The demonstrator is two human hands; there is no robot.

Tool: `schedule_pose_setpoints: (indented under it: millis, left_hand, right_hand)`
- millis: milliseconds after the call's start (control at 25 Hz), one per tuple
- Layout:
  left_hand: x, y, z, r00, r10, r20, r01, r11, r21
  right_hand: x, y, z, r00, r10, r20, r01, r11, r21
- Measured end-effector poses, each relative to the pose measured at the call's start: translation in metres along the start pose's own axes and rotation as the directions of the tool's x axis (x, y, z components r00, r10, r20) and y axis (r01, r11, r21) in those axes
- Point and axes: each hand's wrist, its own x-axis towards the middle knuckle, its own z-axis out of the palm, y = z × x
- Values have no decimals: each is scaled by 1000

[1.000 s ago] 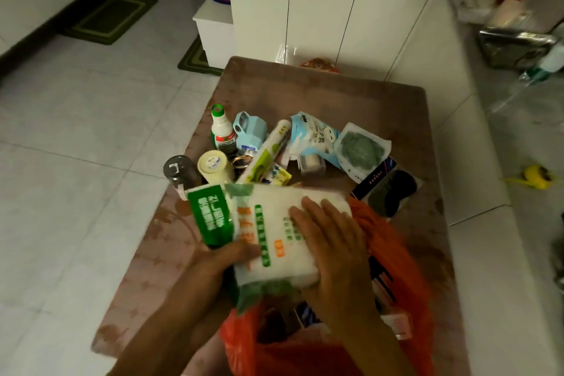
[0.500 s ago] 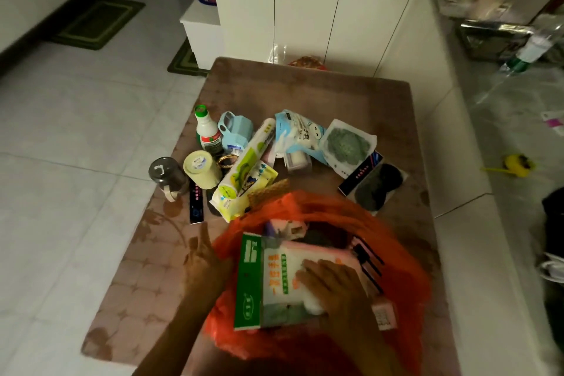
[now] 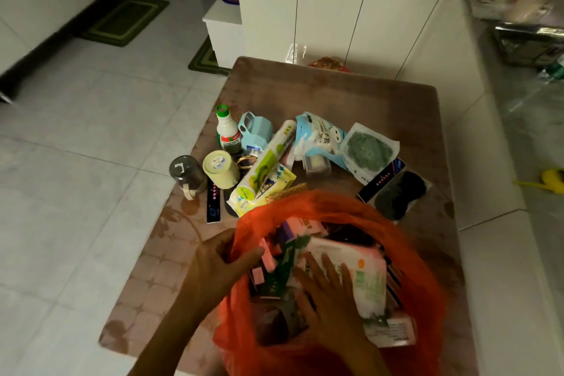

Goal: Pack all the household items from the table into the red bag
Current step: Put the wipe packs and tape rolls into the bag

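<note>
The red bag (image 3: 409, 241) stands open at the near edge of the brown table (image 3: 335, 94). My left hand (image 3: 219, 262) grips the bag's left rim. My right hand (image 3: 329, 299) lies inside the bag, fingers spread on the white and green tissue pack (image 3: 363, 278), which sits among pink boxes. Beyond the bag lie a green-capped bottle (image 3: 227, 131), a blue mug (image 3: 256, 131), a yellow-lidded cup (image 3: 220, 168), a dark jar (image 3: 186, 173), a green roll pack (image 3: 265, 168), a blue pouch (image 3: 320, 137), a green scrubber pack (image 3: 369, 151) and a black eye mask (image 3: 396, 198).
White cabinets (image 3: 329, 9) stand behind the table and a white counter (image 3: 500, 253) runs along its right side. Tiled floor with green mats (image 3: 125, 20) lies to the left. A yellow object (image 3: 552, 180) lies on the counter at far right.
The tissue pack went from above the table down into the bag, pushed by my right hand. My left hand let go of the pack and took the bag's left rim.
</note>
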Motion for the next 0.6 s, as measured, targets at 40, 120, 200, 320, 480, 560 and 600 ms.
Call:
schedule_pose_setpoints:
  millis: [40,120,200,320,480,560,600]
  left_hand:
    - [5,-3,-1,1000,-22,-10,22,999,-42]
    - [29,-9,-3,992,-47,-119,37,995,-89]
    - [73,-13,0,977,-23,-212,34,998,47]
    - [148,-24,17,984,-11,-179,88,899,428]
    - [207,-47,36,973,-221,-63,220,821,527]
    - [216,-48,38,969,-247,-22,227,848,480]
    - [212,-44,36,970,-241,-4,222,887,404]
  right_hand:
    - [5,3,0,1000,14,10,-14,1000,1]
    - [11,5,-3,1000,-5,-18,6,998,56]
    - [6,5,-9,987,42,-157,-8,978,209]
    - [-9,-6,-16,902,192,-386,-53,938,342]
    - [-27,-18,-29,853,306,-423,-133,911,390]
    - [-34,-13,-33,842,350,-411,-185,903,389]
    - [-37,-12,-37,843,382,-378,-213,883,417]
